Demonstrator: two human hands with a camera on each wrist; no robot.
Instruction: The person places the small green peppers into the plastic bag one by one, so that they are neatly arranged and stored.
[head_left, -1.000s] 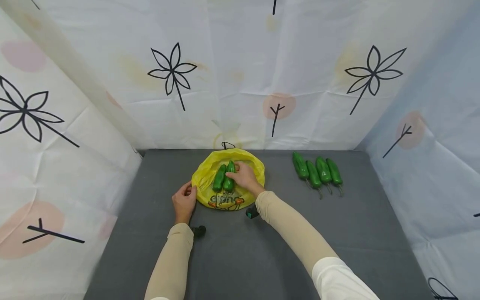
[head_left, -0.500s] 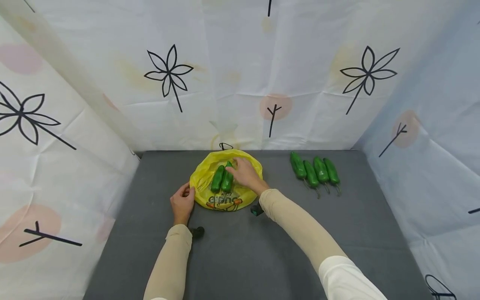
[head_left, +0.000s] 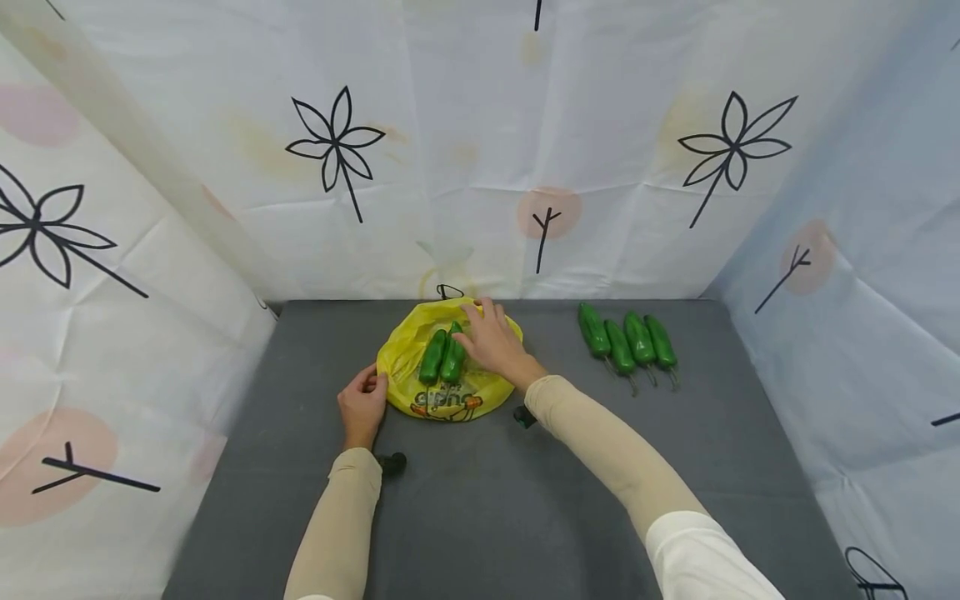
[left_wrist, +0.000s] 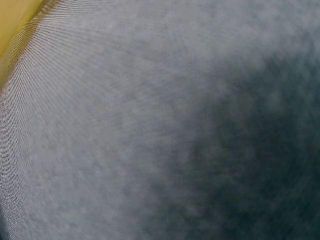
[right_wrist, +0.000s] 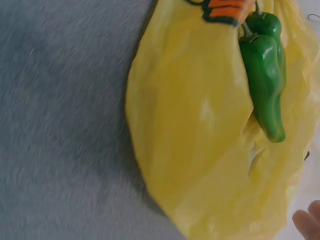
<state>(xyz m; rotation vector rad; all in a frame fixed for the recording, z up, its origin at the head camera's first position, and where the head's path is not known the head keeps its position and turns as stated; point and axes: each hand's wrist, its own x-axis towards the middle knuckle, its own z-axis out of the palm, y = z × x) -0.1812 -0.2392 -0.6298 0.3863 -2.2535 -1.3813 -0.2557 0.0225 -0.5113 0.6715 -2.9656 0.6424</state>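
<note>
A yellow plastic bag with printed lettering lies on the grey table, its mouth spread wide. Two green peppers rest side by side on it; in the right wrist view the nearer pepper overlaps the other. My left hand pinches the bag's left edge between thumb and fingers. Over the bag's right side, my right hand has its fingers spread at the far right rim, the thumb just beside the peppers. Only fingertips of it show in the right wrist view.
Several more green peppers lie in a row at the back right of the table. White patterned cloth walls the table at the back and both sides. Small dark wrist-worn devices show under the wrists.
My right hand has let go of the right-hand pepper on the bag and moved up and right, its fingers spreading. The left hand stays at the bag's edge.
</note>
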